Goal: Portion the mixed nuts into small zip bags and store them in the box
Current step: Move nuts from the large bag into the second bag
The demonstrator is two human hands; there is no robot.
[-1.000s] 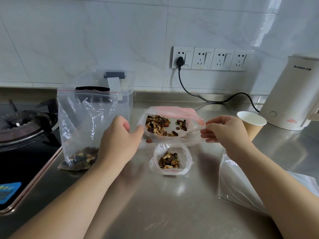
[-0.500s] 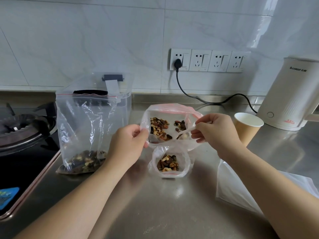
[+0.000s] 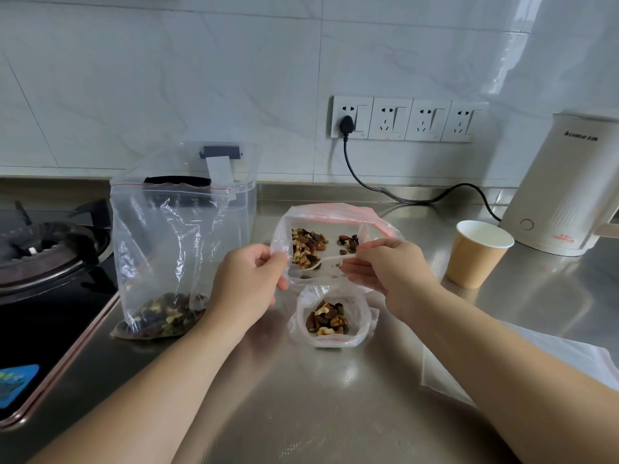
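A large open zip bag of mixed nuts (image 3: 335, 216) lies on the steel counter, mouth toward me. My left hand (image 3: 249, 283) pinches the left edge of its mouth. My right hand (image 3: 385, 272) pinches a white plastic spoon (image 3: 330, 260) whose bowl reaches into the nuts inside the bag. Just in front stands a small open zip bag (image 3: 331, 341) with a portion of nuts at its bottom. An upright zip bag (image 3: 167, 242) with nuts at its base leans at the left against a clear plastic box (image 3: 246, 199).
A brown paper cup (image 3: 477, 254) stands right of my right hand, with a white electric kettle (image 3: 566, 189) behind it and its black cord (image 3: 385, 189) running to the wall sockets. Empty bags (image 3: 569, 356) lie at the right. A gas stove (image 3: 43, 249) fills the left.
My left hand shifted right from the counter to pinch the big bag's mouth, lifting it open. My right hand moved the spoon deeper into the nuts.
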